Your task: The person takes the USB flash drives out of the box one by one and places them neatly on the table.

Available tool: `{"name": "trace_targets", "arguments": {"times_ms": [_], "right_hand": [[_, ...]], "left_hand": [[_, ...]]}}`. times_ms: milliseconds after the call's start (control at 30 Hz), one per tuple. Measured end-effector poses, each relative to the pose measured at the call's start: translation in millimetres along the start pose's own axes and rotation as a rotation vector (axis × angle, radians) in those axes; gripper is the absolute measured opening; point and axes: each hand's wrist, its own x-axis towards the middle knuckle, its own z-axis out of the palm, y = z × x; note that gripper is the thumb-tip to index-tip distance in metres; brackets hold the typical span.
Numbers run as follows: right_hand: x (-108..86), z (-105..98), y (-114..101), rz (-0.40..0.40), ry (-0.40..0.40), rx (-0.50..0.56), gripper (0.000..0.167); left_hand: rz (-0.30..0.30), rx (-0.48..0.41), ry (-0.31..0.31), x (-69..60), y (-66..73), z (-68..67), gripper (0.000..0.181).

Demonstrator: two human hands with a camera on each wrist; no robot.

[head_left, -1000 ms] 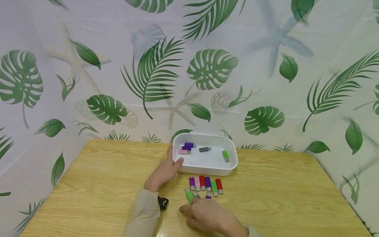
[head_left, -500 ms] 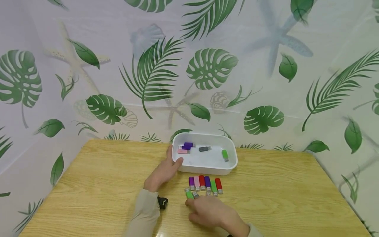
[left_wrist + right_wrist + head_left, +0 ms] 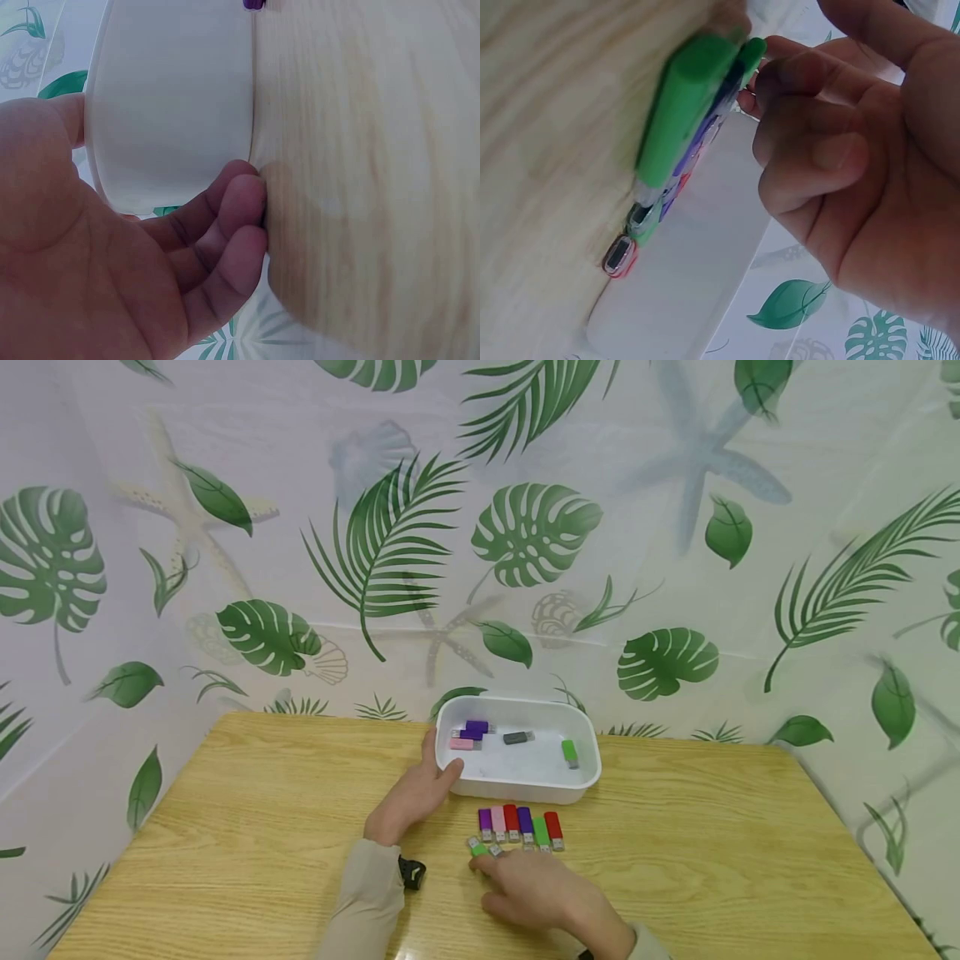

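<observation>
White and smooth, a box [image 3: 517,792] sits at the back of the wooden table [image 3: 697,852], and the person's left hand [image 3: 412,795] holds it by the left end, with the thumb on the near side. Inside I see 5 USB sticks: 2 dark purple sticks [image 3: 476,727] and a pink stick [image 3: 462,744] close together on the left, a grey stick [image 3: 515,738] near the middle, and a green stick [image 3: 569,752] on the right. In front of the box, 6 more lie side by side in a row [image 3: 512,818]: purple, pink, red, blue, green and red. The right hand [image 3: 536,889] bends low over the table, and its pointing finger reaches to another green stick [image 3: 477,851] just below the row. Some of its fingers are curled, and I cannot tell if it pinches anything. A leafy sheet [image 3: 585,685] hangs behind.
</observation>
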Motion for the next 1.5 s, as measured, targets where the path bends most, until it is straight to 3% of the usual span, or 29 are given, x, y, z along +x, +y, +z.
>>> {"name": "trace_targets", "arguments": {"times_ms": [200, 400, 733, 967, 1200, 1300, 1433, 1500], "right_hand": [[0.7, -1, 3, -0.018, 0.021, 0.009, 0.043], [0.3, -3, 7, 0.017, 0.024, 0.031, 0.044], [0.8, -5, 8, 0.012, -0.042, 0.099, 0.052], [-4.3, -3, 5, 0.020, -0.105, 0.204, 0.052], [-8.9, -4, 4, 0.006, -0.089, 0.250, 0.008], [-10.6, -5, 4, 0.018, -0.072, 0.246, 0.011], [-11.9, -7, 6, 0.082, -0.042, 0.179, 0.040], [-12.4, -8, 7, 0.117, -0.030, 0.140, 0.044]], "left_hand": [[0.000, 0.005, 0.006, 2.1, 0.3, 0.2, 0.079], [-0.003, 0.004, 0.008, 2.5, -0.2, 0.6, 0.079], [0.000, 0.004, 0.009, 4.2, -1.8, 1.3, 0.079], [0.006, -0.010, 0.007, 2.2, -2.4, 2.8, 0.079], [0.011, -0.011, 0.006, 1.2, -1.6, 3.1, 0.079], [0.005, -0.002, 0.007, 1.7, -2.2, 3.0, 0.080], [-0.008, 0.001, 0.004, 2.3, -2.7, 3.0, 0.080], [-0.009, -0.005, 0.001, 2.7, -2.6, 2.7, 0.080]]}}
